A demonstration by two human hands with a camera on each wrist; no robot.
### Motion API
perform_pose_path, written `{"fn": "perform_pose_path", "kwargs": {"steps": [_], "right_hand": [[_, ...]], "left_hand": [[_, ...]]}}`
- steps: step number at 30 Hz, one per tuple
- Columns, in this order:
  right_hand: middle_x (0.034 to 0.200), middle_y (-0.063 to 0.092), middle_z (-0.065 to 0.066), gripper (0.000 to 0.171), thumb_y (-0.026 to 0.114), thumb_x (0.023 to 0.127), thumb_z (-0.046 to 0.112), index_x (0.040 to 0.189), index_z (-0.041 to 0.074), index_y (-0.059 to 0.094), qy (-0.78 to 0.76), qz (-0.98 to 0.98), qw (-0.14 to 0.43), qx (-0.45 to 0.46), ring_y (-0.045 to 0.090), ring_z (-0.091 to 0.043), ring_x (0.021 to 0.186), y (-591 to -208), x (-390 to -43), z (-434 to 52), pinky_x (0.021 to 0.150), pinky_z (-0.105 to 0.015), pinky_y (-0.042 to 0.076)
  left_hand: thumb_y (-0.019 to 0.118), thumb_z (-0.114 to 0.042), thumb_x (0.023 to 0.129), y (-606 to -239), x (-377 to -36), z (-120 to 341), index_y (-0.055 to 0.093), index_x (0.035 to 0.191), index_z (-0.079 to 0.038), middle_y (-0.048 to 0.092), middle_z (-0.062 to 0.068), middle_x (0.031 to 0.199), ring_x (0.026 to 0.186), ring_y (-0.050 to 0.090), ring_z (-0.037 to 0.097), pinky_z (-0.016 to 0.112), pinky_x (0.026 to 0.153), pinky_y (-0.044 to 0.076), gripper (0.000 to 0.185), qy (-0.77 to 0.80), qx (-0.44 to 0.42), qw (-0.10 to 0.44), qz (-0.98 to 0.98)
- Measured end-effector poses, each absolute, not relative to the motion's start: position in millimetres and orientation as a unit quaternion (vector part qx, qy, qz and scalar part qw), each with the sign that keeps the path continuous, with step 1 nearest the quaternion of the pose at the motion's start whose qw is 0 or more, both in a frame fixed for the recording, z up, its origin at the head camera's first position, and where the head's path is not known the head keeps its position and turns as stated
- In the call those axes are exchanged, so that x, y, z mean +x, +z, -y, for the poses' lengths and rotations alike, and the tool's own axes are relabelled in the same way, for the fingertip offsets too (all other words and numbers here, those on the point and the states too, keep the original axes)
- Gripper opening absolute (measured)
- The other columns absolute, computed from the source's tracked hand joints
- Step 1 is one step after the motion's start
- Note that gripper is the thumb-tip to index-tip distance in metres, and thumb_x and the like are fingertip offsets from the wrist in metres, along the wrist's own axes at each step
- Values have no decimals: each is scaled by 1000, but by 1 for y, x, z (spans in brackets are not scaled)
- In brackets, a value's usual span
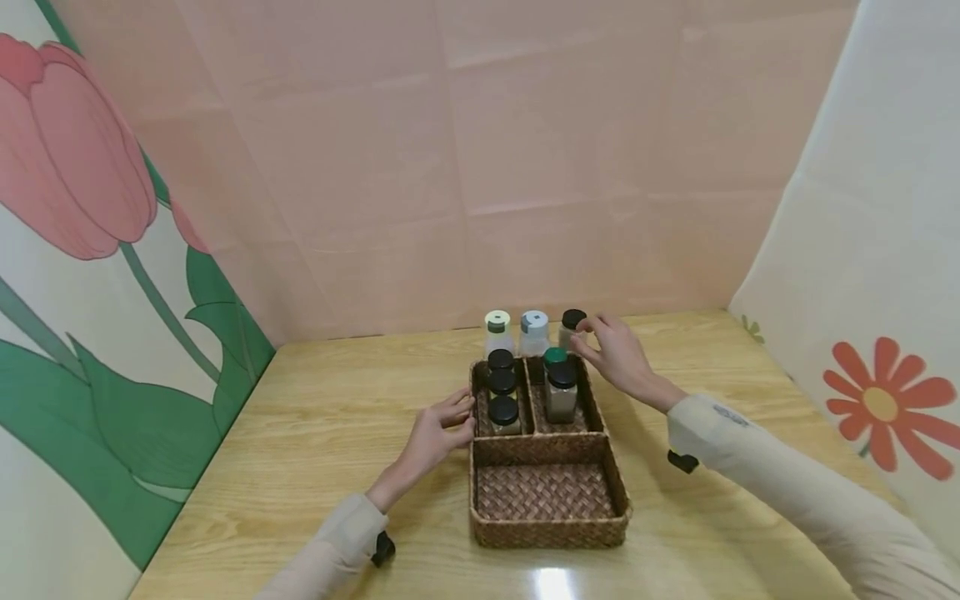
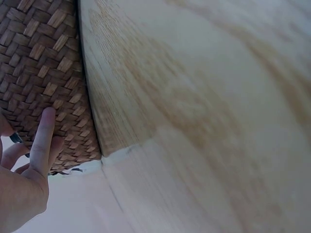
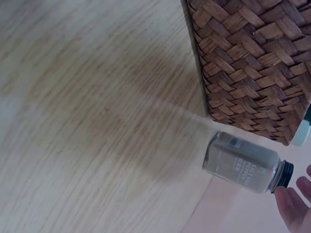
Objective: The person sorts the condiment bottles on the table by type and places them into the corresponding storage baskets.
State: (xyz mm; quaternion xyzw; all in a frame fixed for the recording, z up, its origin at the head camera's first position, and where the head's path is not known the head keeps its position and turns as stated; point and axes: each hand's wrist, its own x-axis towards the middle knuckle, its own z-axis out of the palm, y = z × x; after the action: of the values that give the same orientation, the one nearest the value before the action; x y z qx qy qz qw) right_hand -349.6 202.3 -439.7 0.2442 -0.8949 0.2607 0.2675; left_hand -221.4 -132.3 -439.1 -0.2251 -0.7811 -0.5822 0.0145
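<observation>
A woven brown basket [image 1: 551,533] with three compartments stands on the table. My left hand [image 1: 438,433] rests against its left wall, a straight finger on the weave in the left wrist view. Behind the basket's far right corner stands a glass seasoning jar [image 3: 243,162] with a black lid and a grey-brown filling. My right hand [image 1: 618,354] is beside that lid, fingers loosely bent and thumb at its edge. Whether they touch is unclear. Several black-lidded jars [image 1: 503,408] line the back left compartment. A black-lidded jar [image 1: 561,400] and a green-lidded jar [image 1: 555,356] occupy the back right one.
Behind the basket stand a bottle with a pale green cap [image 1: 497,325] and a bottle with a light blue cap [image 1: 534,327]. The wooden table [image 1: 337,417] meets a pink cloth backdrop [image 1: 375,208], with flower-printed sheets at both sides.
</observation>
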Motion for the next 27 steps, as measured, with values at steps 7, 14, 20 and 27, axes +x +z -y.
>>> {"fn": "perform_pose_path", "kwargs": {"steps": [7, 14, 20, 27], "right_hand": [[112, 52, -23, 34, 69, 95, 22, 114, -5, 62, 270, 901, 257, 220, 52, -38, 93, -440, -363, -196, 70, -53, 48], [119, 47, -26, 42, 68, 96, 24, 122, -7, 58, 260, 918, 232, 190, 47, -44, 105, -440, -372, -195, 79, -59, 47], [131, 46, -33, 57, 65, 98, 29, 137, -9, 48, 239, 938, 191, 163, 48, -48, 114, -437, -379, -195, 83, -62, 50], [124, 52, -36, 57, 64, 98, 27, 135, -13, 47, 230, 942, 182, 162, 57, -50, 101, -439, -383, -196, 76, -61, 53]], "left_hand": [[59, 9, 92, -439, -222, 133, 55, 129, 14, 44, 28, 144, 109, 61, 49, 24, 71, 59, 37, -586, -218, 21, 780], [59, 9, 92, -440, -221, 133, 54, 130, 15, 42, 29, 145, 110, 60, 49, 25, 73, 59, 38, -594, -213, 6, 776], [58, 8, 93, -440, -220, 132, 53, 130, 16, 42, 29, 145, 111, 59, 49, 24, 73, 59, 38, -592, -213, 3, 777], [59, 9, 92, -453, -229, 132, 54, 127, 18, 45, 28, 144, 107, 64, 43, 24, 72, 59, 36, -572, -216, 27, 791]]}}
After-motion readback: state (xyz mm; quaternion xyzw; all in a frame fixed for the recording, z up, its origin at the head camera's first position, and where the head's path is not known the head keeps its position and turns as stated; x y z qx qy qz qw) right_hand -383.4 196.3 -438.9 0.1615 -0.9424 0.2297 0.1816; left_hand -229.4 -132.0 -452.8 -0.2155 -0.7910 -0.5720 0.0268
